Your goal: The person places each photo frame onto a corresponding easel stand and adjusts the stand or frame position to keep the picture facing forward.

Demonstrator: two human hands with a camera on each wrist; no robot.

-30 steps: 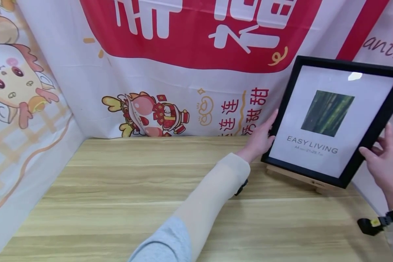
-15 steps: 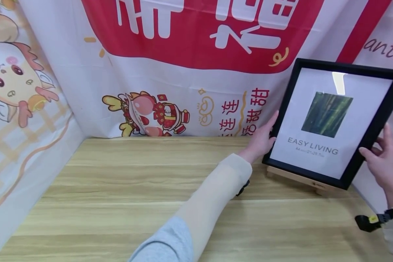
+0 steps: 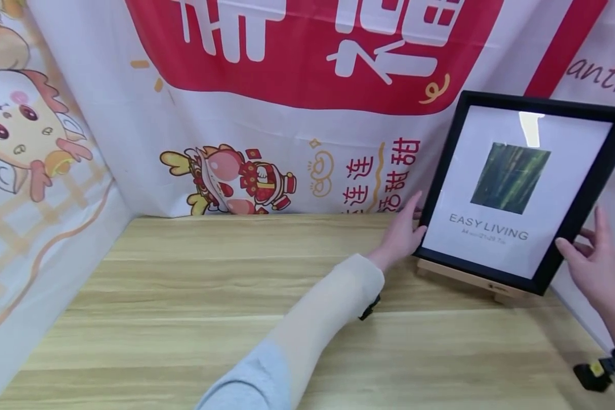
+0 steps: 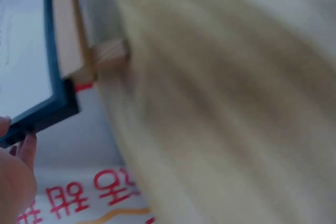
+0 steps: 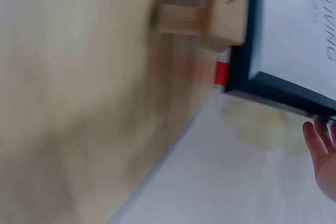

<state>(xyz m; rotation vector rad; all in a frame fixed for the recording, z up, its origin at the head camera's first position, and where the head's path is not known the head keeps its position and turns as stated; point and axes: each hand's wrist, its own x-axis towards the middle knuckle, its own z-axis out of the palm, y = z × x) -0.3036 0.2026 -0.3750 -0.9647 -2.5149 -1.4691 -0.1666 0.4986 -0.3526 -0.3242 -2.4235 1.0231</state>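
A black picture frame (image 3: 533, 193) leans back on a small wooden easel (image 3: 461, 276) at the right of the table. Its white sheet carries a dark green picture and the words EASY LIVING. On the frame's left edge, low down, my left hand (image 3: 401, 236) has its thumb in front and its fingers partly behind. The left wrist view shows that thumb and those fingertips on either side of the edge. My right hand (image 3: 597, 262) holds the opposite edge, thumb at the front, index finger pointing up, other fingers partly hidden behind. Most of the easel is hidden by the frame.
The wood-grain table (image 3: 225, 296) stretches left and forward of the frame. Behind it hangs a white and red printed cloth (image 3: 287, 91), with another patterned cloth (image 3: 25, 171) along the left side. A pale cloth wall stands close on the right.
Both hands have slid lower along the frame's sides, and their fingers look looser. The frame has tipped slightly, shifting its glare, and still rests on the easel.
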